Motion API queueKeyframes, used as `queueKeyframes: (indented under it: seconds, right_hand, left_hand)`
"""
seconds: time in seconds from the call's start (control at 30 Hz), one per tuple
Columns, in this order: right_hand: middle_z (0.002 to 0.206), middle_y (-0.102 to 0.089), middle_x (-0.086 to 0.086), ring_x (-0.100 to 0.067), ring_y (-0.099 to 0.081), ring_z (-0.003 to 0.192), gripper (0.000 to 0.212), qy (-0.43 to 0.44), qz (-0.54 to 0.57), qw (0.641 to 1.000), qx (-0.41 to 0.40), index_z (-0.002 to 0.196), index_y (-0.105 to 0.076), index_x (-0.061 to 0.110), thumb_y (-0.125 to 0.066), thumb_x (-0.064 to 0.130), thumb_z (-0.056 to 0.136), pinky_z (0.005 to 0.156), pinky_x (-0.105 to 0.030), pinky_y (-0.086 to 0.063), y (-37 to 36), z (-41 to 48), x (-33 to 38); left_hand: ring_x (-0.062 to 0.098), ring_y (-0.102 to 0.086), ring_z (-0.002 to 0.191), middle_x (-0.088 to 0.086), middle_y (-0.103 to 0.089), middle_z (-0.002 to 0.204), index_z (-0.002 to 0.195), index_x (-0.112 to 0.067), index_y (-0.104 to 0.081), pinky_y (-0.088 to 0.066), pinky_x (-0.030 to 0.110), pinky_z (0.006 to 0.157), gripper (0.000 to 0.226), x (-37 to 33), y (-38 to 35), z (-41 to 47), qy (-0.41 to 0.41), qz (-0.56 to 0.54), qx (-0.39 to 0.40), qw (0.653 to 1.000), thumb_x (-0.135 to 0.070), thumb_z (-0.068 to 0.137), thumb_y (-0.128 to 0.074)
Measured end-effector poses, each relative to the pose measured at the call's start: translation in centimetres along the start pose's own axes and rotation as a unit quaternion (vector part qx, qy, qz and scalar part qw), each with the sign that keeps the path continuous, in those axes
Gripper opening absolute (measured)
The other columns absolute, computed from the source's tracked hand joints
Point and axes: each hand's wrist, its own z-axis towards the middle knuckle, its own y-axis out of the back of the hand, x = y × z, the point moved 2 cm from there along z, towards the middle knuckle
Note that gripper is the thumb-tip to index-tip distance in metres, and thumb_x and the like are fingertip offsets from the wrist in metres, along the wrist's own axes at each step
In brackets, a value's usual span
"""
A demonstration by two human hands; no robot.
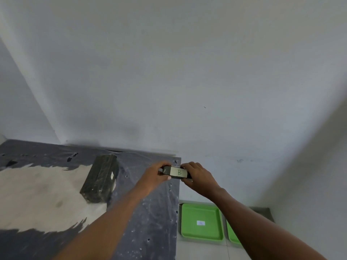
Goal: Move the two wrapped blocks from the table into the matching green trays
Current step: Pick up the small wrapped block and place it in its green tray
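A dark wrapped block [177,172] with a white label marked "B" is held in the air over the table's right edge. My left hand [156,172] grips its left end and my right hand [197,174] grips its right end. A second, larger dark wrapped block [100,179] lies on the table [150,212] to the left, with a small white label on its side. Two green trays sit on the floor below right: the near one [201,223] carries a small white label, the other [232,234] is mostly hidden behind my right forearm.
The table is covered with worn dark plastic sheeting with a pale patch at the left. A white wall stands close behind, and the table's right edge drops to a light tiled floor where the trays lie.
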Motion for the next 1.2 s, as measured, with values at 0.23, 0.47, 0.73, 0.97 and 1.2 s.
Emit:
queueKeyframes:
  seconds: [0.23,0.47,0.73,0.97,1.2]
  right_hand:
    - [0.125,-0.056,-0.001,-0.024,-0.051,0.112,0.04,-0.006,-0.038,0.999,-0.015,0.128,-0.052,0.021,-0.061,0.027,0.09,0.079,-0.04,-0.053,1.4,-9.6,-1.9]
    - [0.129,-0.054,-0.001,-0.025,-0.05,0.117,0.048,-0.063,-0.056,0.996,0.025,0.135,-0.046,0.023,-0.062,0.032,0.09,0.081,-0.04,-0.052,2.7,-19.9,-6.0]
    - [0.124,-0.056,-0.004,-0.026,-0.05,0.115,0.043,-0.135,-0.099,0.986,0.018,0.132,-0.049,0.02,-0.056,0.024,0.09,0.084,-0.038,-0.047,4.6,-27.8,-14.0]
    - [0.126,-0.056,-0.003,-0.026,-0.047,0.12,0.044,-0.214,-0.12,0.968,0.056,0.131,-0.05,0.021,-0.056,0.028,0.088,0.096,-0.036,-0.043,6.4,-33.9,-27.1]
    - [0.129,-0.053,-0.004,-0.025,-0.047,0.121,0.044,-0.222,-0.111,0.963,0.104,0.133,-0.048,0.02,-0.056,0.031,0.091,0.095,-0.037,-0.045,7.1,-35.7,-39.2]
  left_hand:
    - [0.019,-0.063,0.104,0.005,-0.062,0.116,0.118,-0.013,-0.064,-0.055,0.036,0.092,0.046,-2.7,-7.4,-5.8,-0.069,0.058,-0.006,0.996,-0.005,0.076,-0.081]
    - [0.005,-0.061,0.102,-0.008,-0.059,0.111,0.115,-0.023,-0.061,-0.054,0.021,0.086,0.043,-6.2,-16.0,-10.7,-0.103,0.033,0.05,0.993,-0.008,0.078,-0.079]
    - [0.013,-0.05,0.118,-0.001,-0.05,0.132,0.133,-0.024,-0.052,-0.043,0.03,0.104,0.055,-10.7,-25.7,-10.8,-0.107,0.107,0.118,0.981,-0.022,0.084,-0.076]
    - [0.024,-0.026,0.148,0.009,-0.024,0.161,0.152,-0.024,-0.029,-0.036,0.04,0.115,0.062,-12.8,-37.1,-7.4,-0.14,0.34,0.133,0.92,-0.03,0.097,-0.056]
    - [0.032,-0.019,0.151,0.016,-0.02,0.163,0.154,-0.022,-0.026,-0.023,0.044,0.123,0.062,-13.1,-47.8,-4.1,-0.109,0.397,0.134,0.901,-0.029,0.098,-0.053]
